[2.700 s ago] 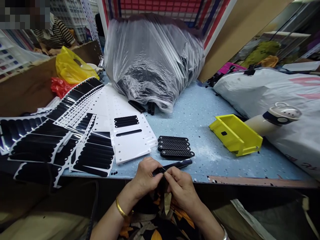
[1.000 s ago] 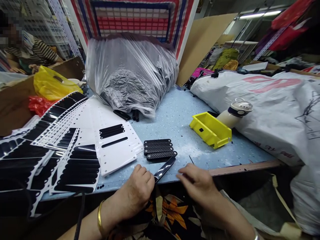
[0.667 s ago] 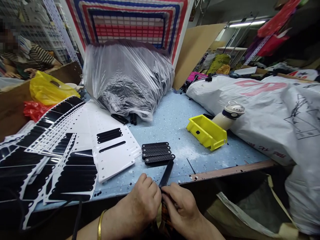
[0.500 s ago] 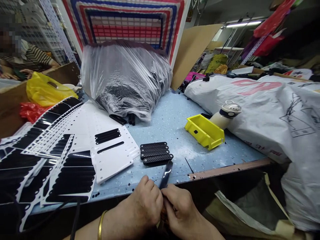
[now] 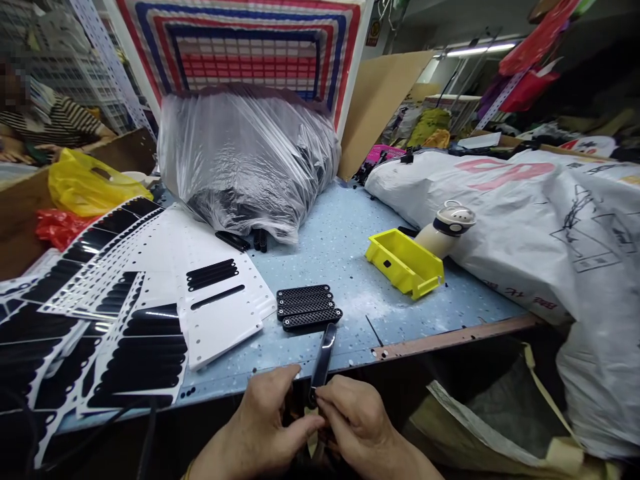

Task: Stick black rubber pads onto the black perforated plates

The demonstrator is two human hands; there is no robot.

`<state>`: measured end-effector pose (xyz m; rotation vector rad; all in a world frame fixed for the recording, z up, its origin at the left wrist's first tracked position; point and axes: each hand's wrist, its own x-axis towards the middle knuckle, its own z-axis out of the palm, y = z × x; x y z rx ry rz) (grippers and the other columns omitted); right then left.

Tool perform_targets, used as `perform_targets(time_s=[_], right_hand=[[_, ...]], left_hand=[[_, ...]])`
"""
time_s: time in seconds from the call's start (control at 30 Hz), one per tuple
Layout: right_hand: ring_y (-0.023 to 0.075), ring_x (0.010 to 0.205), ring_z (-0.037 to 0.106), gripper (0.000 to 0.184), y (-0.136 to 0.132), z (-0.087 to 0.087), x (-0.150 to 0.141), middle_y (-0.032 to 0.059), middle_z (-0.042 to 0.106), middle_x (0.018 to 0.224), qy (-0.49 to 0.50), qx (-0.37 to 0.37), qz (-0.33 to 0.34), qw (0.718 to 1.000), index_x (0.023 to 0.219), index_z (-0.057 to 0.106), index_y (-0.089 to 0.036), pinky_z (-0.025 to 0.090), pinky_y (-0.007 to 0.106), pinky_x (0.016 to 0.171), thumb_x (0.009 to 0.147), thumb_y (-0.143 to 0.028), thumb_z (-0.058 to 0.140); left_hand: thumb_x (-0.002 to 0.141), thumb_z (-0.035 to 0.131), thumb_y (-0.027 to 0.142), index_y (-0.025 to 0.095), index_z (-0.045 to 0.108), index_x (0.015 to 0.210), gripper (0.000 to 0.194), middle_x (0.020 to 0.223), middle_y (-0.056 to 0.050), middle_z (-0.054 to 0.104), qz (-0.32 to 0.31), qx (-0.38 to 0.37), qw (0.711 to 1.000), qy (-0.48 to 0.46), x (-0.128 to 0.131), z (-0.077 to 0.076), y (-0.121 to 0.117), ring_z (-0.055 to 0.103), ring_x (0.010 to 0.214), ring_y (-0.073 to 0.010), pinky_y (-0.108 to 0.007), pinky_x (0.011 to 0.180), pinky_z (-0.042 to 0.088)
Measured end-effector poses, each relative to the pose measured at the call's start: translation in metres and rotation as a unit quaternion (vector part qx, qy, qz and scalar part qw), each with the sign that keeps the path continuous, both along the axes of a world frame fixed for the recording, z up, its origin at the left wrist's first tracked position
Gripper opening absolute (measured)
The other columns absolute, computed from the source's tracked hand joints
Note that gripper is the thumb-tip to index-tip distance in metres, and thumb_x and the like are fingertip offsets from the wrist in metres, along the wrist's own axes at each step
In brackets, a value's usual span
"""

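Observation:
Between my hands, at the table's front edge, a long glossy black piece with a rounded end [image 5: 324, 353] points away from me. My right hand [image 5: 357, 417] pinches its near end between thumb and fingers. My left hand [image 5: 265, 413] is beside it, thumb and index finger spread apart, the thumb tip close to the piece's near end. A pale, pointed bit below the thumb is partly hidden, and I cannot make out what it is. Just beyond lie several black textured bars [image 5: 305, 303] with round screw heads at their ends, side by side on the blue table [image 5: 345, 260].
Sheets of black stickers [image 5: 145, 347] cover the left side, one white sheet [image 5: 225, 333] nearest the bars. Behind stands a big clear plastic bag [image 5: 250, 153] of dark items. To the right are a yellow bin [image 5: 400, 267], a bottle [image 5: 447, 227] and a white sack [image 5: 525, 220].
My left hand has moved left and opened away from the black piece, its thumb now extended. My right hand keeps its pinch on the piece, and more of the near end shows.

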<state>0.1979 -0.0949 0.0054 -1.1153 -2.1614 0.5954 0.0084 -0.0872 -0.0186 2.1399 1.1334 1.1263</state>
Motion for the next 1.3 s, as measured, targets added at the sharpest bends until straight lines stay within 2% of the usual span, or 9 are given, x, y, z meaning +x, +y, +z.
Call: perform_targets(time_s=[0.1,0.17,0.27,0.37,0.6,0.77,0.93,1.1,1.3], right_hand=[[0.0119,0.054,0.057,0.028,0.002,-0.002,-0.001,0.0012,0.06,0.062,0.024,0.003,-0.008,1.0,0.072,0.06,-0.019,0.041,0.021,0.054,0.09,-0.008,0.043],[0.0113,0.053,0.057,0.027,0.003,-0.002,-0.002,0.0007,0.06,0.061,0.036,0.014,-0.015,0.999,0.073,0.061,-0.019,0.041,0.02,0.053,0.09,-0.008,0.044],[0.0113,0.051,0.056,0.027,0.006,-0.001,-0.002,0.0001,0.06,0.059,0.029,0.05,-0.026,0.998,0.073,0.06,-0.019,0.041,0.021,0.052,0.091,-0.008,0.044],[0.0108,0.048,0.054,0.028,0.007,-0.001,-0.002,-0.0006,0.057,0.057,0.021,0.077,-0.032,0.996,0.071,0.058,-0.019,0.039,0.021,0.05,0.091,-0.008,0.043],[0.0097,0.047,0.049,0.029,0.004,-0.002,-0.008,-0.0025,0.052,0.056,0.047,0.086,-0.008,0.995,0.069,0.053,-0.021,0.035,0.021,0.048,0.091,-0.006,0.042],[0.0093,0.047,0.048,0.03,0.002,0.0,-0.018,-0.0029,0.052,0.056,0.062,0.098,0.008,0.993,0.067,0.05,-0.021,0.035,0.02,0.049,0.089,-0.003,0.04],[0.0095,0.047,0.051,0.03,0.0,0.0,-0.022,-0.0023,0.053,0.054,0.065,0.071,0.015,0.995,0.066,0.05,-0.021,0.036,0.02,0.049,0.088,-0.003,0.04],[0.0095,0.05,0.057,0.027,0.0,-0.002,-0.024,-0.0021,0.058,0.059,0.092,0.036,0.002,0.995,0.067,0.052,-0.021,0.04,0.018,0.051,0.086,-0.004,0.042],[0.0089,0.047,0.051,0.029,0.0,-0.006,-0.027,-0.0032,0.054,0.056,0.093,0.083,-0.006,0.992,0.066,0.05,-0.021,0.039,0.018,0.049,0.085,-0.003,0.04]], left_hand=[[0.072,0.072,0.021,0.018,0.065,0.107,0.036,0.07,-0.002,0.067,0.015,-0.103,0.993,-0.056,0.007,-0.01,-0.008,0.062,0.057,-0.0169,-0.028,0.054,0.052],[0.074,0.066,0.018,0.016,0.067,0.105,0.031,0.066,-0.001,0.064,0.021,-0.217,0.97,-0.111,0.014,-0.012,-0.012,0.061,0.053,-0.0147,-0.025,0.049,0.048],[0.073,0.066,0.025,0.013,0.062,0.111,0.04,0.072,-0.001,0.062,0.028,-0.385,0.893,-0.232,0.023,-0.007,-0.013,0.066,0.059,-0.0172,-0.023,0.045,0.048],[0.069,0.071,0.039,0.011,0.056,0.113,0.054,0.07,0.0,0.06,0.051,-0.463,0.828,-0.311,0.028,0.002,-0.01,0.07,0.063,-0.0223,-0.023,0.04,0.049],[0.057,0.081,0.044,0.01,0.057,0.104,0.063,0.058,0.004,0.058,0.081,-0.5,0.783,-0.362,0.034,0.0,-0.007,0.066,0.05,-0.0198,-0.02,0.033,0.044],[0.062,0.078,0.032,0.009,0.06,0.102,0.05,0.059,0.003,0.062,0.067,-0.5,0.763,-0.404,0.029,-0.004,-0.01,0.064,0.045,-0.0157,-0.017,0.034,0.042],[0.059,0.074,0.023,0.007,0.063,0.099,0.045,0.052,0.003,0.061,0.104,-0.506,0.749,-0.415,0.023,0.002,-0.016,0.058,0.038,-0.0126,-0.016,0.032,0.038],[0.056,0.078,0.027,0.006,0.065,0.094,0.045,0.051,0.0,0.063,0.11,-0.501,0.733,-0.446,0.023,0.003,-0.022,0.06,0.042,-0.0151,-0.019,0.034,0.043],[0.058,0.082,0.035,0.005,0.068,0.089,0.046,0.054,-0.004,0.066,0.107,-0.506,0.717,-0.468,0.025,0.004,-0.022,0.062,0.045,-0.0162,-0.021,0.037,0.047]])
